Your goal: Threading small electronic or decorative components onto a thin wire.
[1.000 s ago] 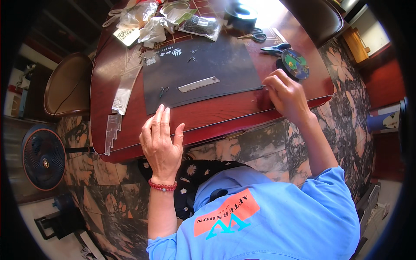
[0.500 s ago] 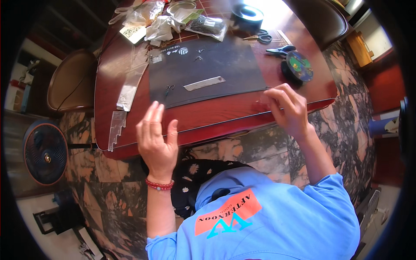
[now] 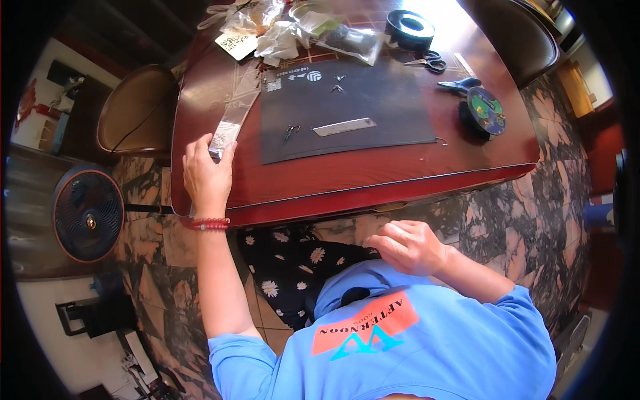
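Note:
At the table's left side, my left hand has its thumb and fingers on either side of the near end of a long clear plastic packet with silvery contents. Below the table edge, close to my body, my right hand is closed with curled fingers. Whether it holds something small cannot be seen. On a dark mat lie a flat silvery strip, a small dark hook cluster and small metal hooks. Another small hook rests by the mat's near right corner.
Scissors, blue-handled pliers, a green-labelled spool and a black tape roll lie at the right. Plastic bags crowd the far left. A fan and a chair stand left of the table.
My left hand has moved left and forward onto the clear packet, over where a jagged clear strip lay. My right hand has drawn back from the mat's right corner toward my body.

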A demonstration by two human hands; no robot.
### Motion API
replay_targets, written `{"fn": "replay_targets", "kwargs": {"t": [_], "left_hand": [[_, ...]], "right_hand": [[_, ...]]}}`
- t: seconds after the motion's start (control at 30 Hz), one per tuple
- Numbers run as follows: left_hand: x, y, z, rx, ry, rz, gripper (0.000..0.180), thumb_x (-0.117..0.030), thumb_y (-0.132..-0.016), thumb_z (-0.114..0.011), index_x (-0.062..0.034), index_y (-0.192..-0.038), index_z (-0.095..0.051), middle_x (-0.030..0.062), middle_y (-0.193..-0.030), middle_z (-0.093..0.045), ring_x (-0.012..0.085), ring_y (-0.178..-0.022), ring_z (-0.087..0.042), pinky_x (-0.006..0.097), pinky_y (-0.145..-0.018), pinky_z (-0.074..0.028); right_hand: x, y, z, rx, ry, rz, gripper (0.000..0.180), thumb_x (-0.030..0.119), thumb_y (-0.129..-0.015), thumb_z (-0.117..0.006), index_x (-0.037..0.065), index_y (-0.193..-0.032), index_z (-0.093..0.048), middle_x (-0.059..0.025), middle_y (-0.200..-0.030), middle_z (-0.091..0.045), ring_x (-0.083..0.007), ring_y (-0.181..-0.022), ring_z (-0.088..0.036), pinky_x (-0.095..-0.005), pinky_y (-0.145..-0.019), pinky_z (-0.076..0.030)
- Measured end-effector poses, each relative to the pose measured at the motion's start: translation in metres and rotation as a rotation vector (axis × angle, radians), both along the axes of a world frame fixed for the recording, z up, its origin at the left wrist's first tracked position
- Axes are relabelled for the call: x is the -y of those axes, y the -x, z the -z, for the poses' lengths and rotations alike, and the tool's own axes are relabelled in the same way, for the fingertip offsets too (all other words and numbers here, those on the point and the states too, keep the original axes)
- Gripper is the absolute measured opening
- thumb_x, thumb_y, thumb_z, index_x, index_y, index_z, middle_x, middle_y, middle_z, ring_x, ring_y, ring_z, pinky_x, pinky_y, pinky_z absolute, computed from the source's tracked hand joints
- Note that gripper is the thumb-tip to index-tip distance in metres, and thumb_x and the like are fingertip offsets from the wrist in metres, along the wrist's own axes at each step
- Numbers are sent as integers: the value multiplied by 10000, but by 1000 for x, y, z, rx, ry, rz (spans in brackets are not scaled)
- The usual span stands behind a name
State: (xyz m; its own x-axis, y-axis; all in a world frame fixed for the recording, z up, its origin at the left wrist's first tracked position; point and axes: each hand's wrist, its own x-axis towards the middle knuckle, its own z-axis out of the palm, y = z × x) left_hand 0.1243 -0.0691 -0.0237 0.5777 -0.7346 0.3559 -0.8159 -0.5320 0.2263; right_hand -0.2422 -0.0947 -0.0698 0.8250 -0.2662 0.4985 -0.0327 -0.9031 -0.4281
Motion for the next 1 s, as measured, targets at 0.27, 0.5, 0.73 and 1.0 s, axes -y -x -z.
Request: {"fn": "replay_targets", "kwargs": {"t": [0.27,0.5,0.73,1.0], "left_hand": [[16,-43,1,-369,4,-2,631,-379,-663,-912,-50,-1152,-686,143,-1089,-705,259,-988,-688,386,-864,-536],[20,-49,0,-669,11,32,617,-328,-660,-925,-4,-1123,-677,140,-1012,-747,235,-910,-719,355,-809,-548],[14,-64,17,-473,197,50,386,-202,-829,-807,17,-1115,-668,149,-946,-740,192,-816,-714,316,-729,-540],[-5,-45,-2,-909,692,165,228,-106,-962,-685,45,-1125,-634,78,-994,-703,115,-857,-650,256,-753,-517]], "right_hand": [[-9,-5,9,-25,-79,-63,244,25,-756,-678,37,-990,-607,-64,-782,-532,-232,-661,-604,-351,-552,-514],[-11,-6,11,-49,-87,-68,215,30,-765,-677,42,-965,-600,-64,-779,-532,-232,-667,-610,-357,-550,-516],[-16,-3,14,-89,-97,-72,175,44,-799,-675,44,-960,-607,-60,-762,-525,-228,-646,-609,-359,-549,-516],[-13,-8,12,-76,-95,-63,185,28,-781,-673,45,-955,-614,-61,-756,-516,-225,-646,-605,-358,-544,-511]]}}
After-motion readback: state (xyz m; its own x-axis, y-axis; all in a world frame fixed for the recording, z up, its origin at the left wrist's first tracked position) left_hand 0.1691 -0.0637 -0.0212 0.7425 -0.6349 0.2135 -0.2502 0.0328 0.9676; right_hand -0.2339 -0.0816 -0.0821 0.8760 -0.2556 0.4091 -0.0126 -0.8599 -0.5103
